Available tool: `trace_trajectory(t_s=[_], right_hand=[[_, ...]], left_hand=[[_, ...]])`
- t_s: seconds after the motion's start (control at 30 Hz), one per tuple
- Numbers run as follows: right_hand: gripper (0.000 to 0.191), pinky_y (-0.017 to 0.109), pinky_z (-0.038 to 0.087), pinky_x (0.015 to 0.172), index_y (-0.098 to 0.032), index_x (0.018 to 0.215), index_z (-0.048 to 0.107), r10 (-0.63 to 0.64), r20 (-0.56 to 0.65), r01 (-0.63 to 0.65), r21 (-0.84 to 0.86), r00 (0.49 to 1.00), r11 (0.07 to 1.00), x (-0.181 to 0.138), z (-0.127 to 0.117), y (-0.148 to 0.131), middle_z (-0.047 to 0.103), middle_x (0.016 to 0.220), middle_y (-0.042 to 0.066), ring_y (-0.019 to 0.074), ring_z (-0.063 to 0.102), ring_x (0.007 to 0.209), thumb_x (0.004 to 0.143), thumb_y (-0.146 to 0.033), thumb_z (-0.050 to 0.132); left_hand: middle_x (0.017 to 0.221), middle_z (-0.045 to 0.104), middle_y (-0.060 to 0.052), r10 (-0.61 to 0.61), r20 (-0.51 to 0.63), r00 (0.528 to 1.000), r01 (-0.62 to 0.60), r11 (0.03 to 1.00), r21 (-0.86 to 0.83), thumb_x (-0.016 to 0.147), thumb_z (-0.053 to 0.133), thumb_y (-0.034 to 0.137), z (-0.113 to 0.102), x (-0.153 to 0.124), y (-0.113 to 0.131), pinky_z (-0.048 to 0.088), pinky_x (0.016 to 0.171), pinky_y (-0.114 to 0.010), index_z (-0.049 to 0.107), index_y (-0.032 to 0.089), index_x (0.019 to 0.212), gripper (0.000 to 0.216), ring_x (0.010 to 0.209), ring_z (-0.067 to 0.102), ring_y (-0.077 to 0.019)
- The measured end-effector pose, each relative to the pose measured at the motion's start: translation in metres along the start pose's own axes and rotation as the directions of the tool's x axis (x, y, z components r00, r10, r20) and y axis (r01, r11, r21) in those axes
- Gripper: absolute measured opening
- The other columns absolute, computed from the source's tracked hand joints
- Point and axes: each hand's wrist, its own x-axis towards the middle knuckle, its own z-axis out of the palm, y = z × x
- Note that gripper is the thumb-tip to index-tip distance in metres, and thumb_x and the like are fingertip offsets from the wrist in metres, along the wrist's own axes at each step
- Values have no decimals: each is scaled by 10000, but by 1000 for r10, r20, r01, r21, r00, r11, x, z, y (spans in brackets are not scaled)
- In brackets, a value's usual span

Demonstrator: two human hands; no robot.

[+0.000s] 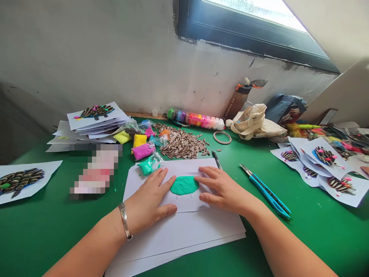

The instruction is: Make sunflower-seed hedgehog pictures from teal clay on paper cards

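Note:
A flattened oval of green modelling clay (184, 186) lies on the white paper (175, 231) in front of me, with two small drawn marks just below it. My left hand (157, 190) rests on the paper with fingers spread, its index fingertip at the clay's left edge. On the other side, my right hand (219, 188) is also spread, an index fingertip touching the clay's right edge. Neither hand grips anything. Just beyond my left fingers sits a clear bag of green clay (150, 164).
Sunflower seeds (186, 143) are heaped behind the paper, near bagged clay (143, 150). A blue utility knife (266, 192) and a pen (216, 159) lie to the right. Seed-covered pictures are stacked at left (96, 115) and right (325, 156). A tape roll (222, 132) lies farther back.

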Motion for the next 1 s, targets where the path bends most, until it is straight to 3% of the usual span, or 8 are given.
trace_trajectory(t_s=[0.13,0.27,0.47,0.6,0.8,1.0], right_hand=[[492,496,356,1081,-288,1340,562,-30,-9,30,-65,999,997,3,0,-3,464,1455,119,312,401,1339,903,-512,533],[570,515,336,1090,-289,1398,496,-12,-91,3,-96,996,995,5,4,-7,343,1532,130,328,330,1385,892,-549,529],[533,586,280,1099,-297,1352,542,-37,-39,31,-129,999,991,9,11,-16,350,1530,118,348,297,1398,890,-562,518],[628,597,249,1115,-271,1439,429,-61,-107,44,-154,992,987,12,17,-22,247,1573,127,342,210,1438,893,-572,501],[622,640,219,1113,-265,1416,459,-93,-43,83,-191,995,978,18,26,-34,328,1544,107,370,246,1422,902,-615,438],[640,652,188,1117,-252,1440,423,-91,-51,79,-196,995,978,21,28,-38,284,1562,114,371,208,1434,913,-616,412]], left_hand=[[1596,122,-129,5,-15,1000,-5,1000,-6,827,603,538,1,-1,-1,196,1154,-519,316,222,1491,789,1456,46,-344],[1594,141,-127,10,-23,1000,-10,1000,-12,821,618,531,1,-1,-1,205,1152,-522,329,223,1486,788,1454,60,-349],[1591,143,-137,7,-17,1000,-8,1000,-29,823,619,520,-1,-1,2,199,1151,-535,339,210,1482,780,1453,61,-355],[1585,159,-148,41,-39,998,-43,998,-54,818,621,513,0,-1,1,194,1150,-546,274,196,1505,832,1453,73,-349],[1581,176,-150,11,-34,999,-14,997,-72,799,648,483,-3,-2,3,209,1147,-545,372,183,1463,780,1448,88,-364],[1589,137,-163,9,22,1000,-9,1000,-1,835,598,511,-6,-1,7,172,1162,-516,315,162,1489,794,1456,43,-341]])
